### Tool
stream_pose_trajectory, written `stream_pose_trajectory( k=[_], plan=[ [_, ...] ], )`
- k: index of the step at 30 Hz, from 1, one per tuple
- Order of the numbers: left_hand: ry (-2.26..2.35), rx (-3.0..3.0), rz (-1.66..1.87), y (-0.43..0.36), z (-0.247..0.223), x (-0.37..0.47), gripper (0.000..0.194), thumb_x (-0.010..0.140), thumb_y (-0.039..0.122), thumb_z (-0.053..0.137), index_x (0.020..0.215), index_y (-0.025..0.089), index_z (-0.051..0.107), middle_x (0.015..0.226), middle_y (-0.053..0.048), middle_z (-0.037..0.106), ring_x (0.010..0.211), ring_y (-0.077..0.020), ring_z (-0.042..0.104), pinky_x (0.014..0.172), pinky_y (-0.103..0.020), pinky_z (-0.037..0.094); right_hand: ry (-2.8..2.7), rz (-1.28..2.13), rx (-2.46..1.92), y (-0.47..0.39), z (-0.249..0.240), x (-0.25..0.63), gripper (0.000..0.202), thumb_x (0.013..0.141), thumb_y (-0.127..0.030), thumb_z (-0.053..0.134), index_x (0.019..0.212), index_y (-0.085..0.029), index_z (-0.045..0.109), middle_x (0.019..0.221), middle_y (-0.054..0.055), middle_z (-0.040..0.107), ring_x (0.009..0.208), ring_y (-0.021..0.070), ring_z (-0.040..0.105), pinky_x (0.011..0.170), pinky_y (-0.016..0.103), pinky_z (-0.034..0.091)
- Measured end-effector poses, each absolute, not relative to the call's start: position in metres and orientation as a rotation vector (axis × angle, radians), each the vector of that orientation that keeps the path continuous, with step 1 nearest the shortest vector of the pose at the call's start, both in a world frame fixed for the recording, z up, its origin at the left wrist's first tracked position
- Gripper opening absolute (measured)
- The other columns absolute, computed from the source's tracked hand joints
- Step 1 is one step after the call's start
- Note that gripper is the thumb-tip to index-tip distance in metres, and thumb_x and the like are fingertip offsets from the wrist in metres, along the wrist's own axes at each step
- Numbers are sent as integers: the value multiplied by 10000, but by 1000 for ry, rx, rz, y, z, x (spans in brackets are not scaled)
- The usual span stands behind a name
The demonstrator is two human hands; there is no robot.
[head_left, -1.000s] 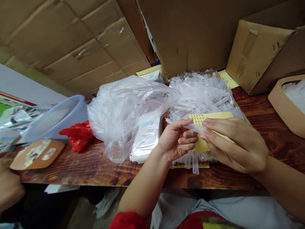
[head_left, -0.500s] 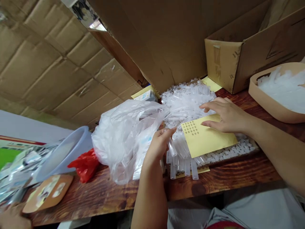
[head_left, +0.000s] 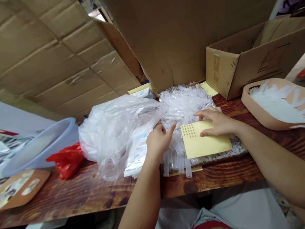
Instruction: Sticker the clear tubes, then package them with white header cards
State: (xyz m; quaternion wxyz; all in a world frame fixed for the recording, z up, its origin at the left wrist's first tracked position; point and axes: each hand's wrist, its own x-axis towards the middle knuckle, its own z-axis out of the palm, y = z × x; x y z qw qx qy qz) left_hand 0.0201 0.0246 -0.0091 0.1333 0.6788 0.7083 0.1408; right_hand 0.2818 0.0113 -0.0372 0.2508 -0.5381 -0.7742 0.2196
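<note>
My left hand (head_left: 160, 137) is beside the pile of clear plastic tubes (head_left: 183, 101), its thumb raised apart from its curled fingers and nothing seen between them. A yellow sheet (head_left: 205, 143) with rows of small dark dots lies on the pile. Over that sheet is my right hand (head_left: 216, 122), thumb and fingers spread, with the thumb at the sheet's surface. Under my left wrist are flat white packets (head_left: 137, 152), partly inside a clear plastic bag (head_left: 107, 127). Several tubes stick out towards the table's front edge.
A peach tray (head_left: 254, 109) of white strips stands at the right, before an open cardboard box (head_left: 221, 71). On the left are a red bag (head_left: 68, 160), a pale blue basin (head_left: 64, 133) and an orange tray (head_left: 39, 184). Cardboard walls stand behind the wooden table (head_left: 100, 194).
The tube at my left hand's fingertips is no longer there, and its thumb has lifted away from the fingers. The view has shifted, and the other person's hand at lower left is out of view.
</note>
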Motion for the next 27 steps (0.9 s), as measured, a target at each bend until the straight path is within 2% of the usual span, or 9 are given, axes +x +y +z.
stream_pose_trajectory(
  k=[3,6,9,12,15,18,21,25,27],
  plan=[
    [1993,1976,581,24,-12,22,469,917,638,560,712,242,412,705,-26,616,686,-215,544,639,-312,312,-2026,664,-1417,13,-38,284,514,746,-374,773,1246,-288,694,1020,57,707,1129,313,618,1066,560,410],
    [1658,2093,782,20,-13,22,378,902,552,618,742,224,518,778,-23,587,766,-199,543,721,-306,377,-1857,846,-1228,13,-39,287,419,827,-406,709,1211,-243,681,939,38,680,900,216,657,863,412,524],
    [1179,2146,820,12,-8,24,318,896,498,627,763,210,620,850,-43,588,875,-213,551,826,-318,414,-1700,897,-1047,13,-37,289,388,833,-400,742,1168,-215,671,865,12,650,749,146,618,653,282,506],
    [880,2076,782,4,-3,26,278,911,441,625,757,210,627,867,-48,624,918,-222,568,891,-336,417,-1625,822,-1008,12,-33,289,324,839,-346,765,1120,-208,684,830,0,647,709,124,603,589,241,486],
    [914,1992,767,0,-4,30,219,884,406,684,797,205,670,909,-59,685,983,-242,610,948,-359,430,-1602,739,-1004,9,-29,286,264,845,-309,769,1080,-209,703,816,-2,655,708,121,615,577,231,496],
    [946,1795,797,0,-11,33,195,861,378,712,908,191,737,1076,-91,755,1106,-263,650,1019,-376,452,-1597,677,-994,7,-28,283,203,860,-295,756,1045,-220,715,806,-7,650,701,116,616,562,221,497],
    [950,1639,816,1,-16,34,248,838,372,731,980,173,775,1147,-102,780,1089,-257,681,994,-365,488,-1628,584,-974,4,-28,279,166,890,-297,726,1045,-239,715,805,-10,643,692,119,619,560,229,508],
    [949,1549,839,1,-18,34,264,814,387,759,966,174,796,1086,-90,797,999,-238,697,917,-345,524,-1721,116,-959,-7,-22,271,124,919,-250,693,1041,-236,707,962,49,671,879,185,666,758,345,576],
    [966,1548,864,2,-19,34,254,816,387,764,950,174,799,1061,-87,798,975,-231,696,905,-342,529,-1775,-204,-944,-16,-17,264,125,906,-227,710,1030,-240,702,1021,76,670,964,222,653,860,413,553]
  ],
)
